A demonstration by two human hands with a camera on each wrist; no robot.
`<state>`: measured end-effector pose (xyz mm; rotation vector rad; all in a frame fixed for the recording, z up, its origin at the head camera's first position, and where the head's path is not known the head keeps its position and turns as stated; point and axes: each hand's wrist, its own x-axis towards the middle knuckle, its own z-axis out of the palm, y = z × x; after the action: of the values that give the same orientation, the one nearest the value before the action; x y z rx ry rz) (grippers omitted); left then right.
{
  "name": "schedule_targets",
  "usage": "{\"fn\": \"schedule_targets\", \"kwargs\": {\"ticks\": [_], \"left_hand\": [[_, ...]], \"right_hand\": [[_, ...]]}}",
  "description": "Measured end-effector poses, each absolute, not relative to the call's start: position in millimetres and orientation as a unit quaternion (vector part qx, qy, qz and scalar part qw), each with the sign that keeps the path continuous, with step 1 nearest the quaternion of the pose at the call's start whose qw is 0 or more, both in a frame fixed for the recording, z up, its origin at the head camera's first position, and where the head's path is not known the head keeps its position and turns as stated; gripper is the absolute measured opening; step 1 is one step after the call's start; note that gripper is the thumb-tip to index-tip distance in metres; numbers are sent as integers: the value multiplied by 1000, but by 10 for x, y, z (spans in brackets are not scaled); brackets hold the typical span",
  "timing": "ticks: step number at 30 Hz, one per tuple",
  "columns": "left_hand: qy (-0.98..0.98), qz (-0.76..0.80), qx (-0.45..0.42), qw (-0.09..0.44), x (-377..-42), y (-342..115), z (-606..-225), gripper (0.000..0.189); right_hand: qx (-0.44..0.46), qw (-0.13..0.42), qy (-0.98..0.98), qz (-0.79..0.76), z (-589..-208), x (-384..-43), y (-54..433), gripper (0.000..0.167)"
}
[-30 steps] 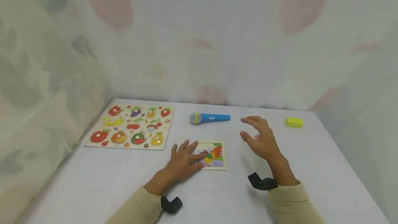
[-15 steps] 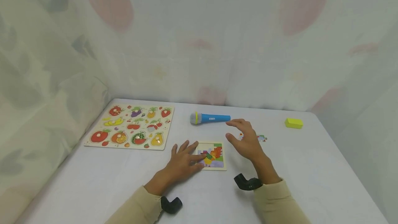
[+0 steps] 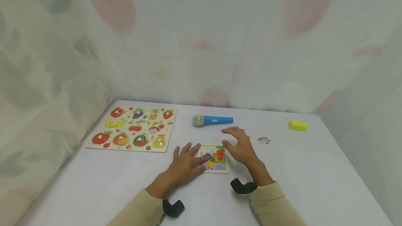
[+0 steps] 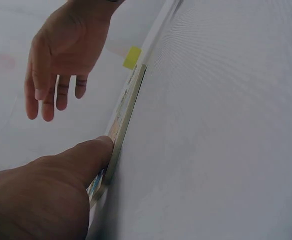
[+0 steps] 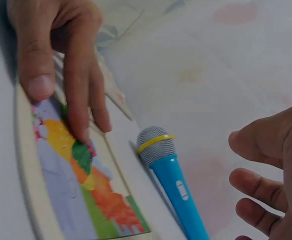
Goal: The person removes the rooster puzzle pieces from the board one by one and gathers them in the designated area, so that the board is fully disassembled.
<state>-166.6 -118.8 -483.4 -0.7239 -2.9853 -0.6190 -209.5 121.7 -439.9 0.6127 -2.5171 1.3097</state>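
Observation:
A small jigsaw puzzle (image 3: 220, 166) of a colourful bird in a pale wooden frame lies on the white table. Pale bare board shows along the upper part of its picture. My left hand (image 3: 185, 165) rests on its left side, fingers spread, with fingertips on the picture in the right wrist view. My right hand (image 3: 241, 147) hovers at the frame's right edge, thumb and fingers apart with nothing between them. In the left wrist view the right hand (image 4: 68, 55) hangs above the puzzle's edge (image 4: 128, 115). Loose jigsaw pieces (image 3: 263, 140) lie behind the right hand, some partly hidden by it.
A fruit peg puzzle board (image 3: 130, 128) lies at the back left. Behind the small puzzle is a blue toy microphone (image 3: 216, 120) with a grey head. A yellow block (image 3: 297, 125) sits at the back right. Printed curtains hang behind the table and along its sides.
My right hand has moved left to the small puzzle's right edge, uncovering loose jigsaw pieces behind it. The left hand has stayed in place on the puzzle.

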Motion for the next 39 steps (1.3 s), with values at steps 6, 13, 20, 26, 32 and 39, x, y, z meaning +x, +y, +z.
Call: {"fn": "schedule_targets", "kwargs": {"ticks": [6, 13, 20, 26, 32, 39], "left_hand": [[-954, -193, -230, -2, -1678, -1174, -4842, 41], [-955, -191, -226, -4, -1670, -1174, -4823, 40], [-954, -196, -229, -1, -1649, -1186, -4802, 40], [-954, -194, -230, -1, -1652, -1186, -4808, 40], [-953, -194, -231, -1, -1657, -1192, -4807, 41], [-953, -198, -230, 1, -1660, -1201, -4828, 40]], "right_hand": [[203, 97, -866, 446, -4592, -2140, 1215, 31], [185, 66, -866, 460, -4696, -2183, 1207, 29], [183, 34, -883, 431, -4782, -2195, 1206, 28], [190, 14, -894, 405, -4829, -2177, 1217, 25], [199, 36, -902, 381, -4847, -2175, 1191, 17], [195, 42, -925, 324, -4856, -2191, 1145, 12]]}}
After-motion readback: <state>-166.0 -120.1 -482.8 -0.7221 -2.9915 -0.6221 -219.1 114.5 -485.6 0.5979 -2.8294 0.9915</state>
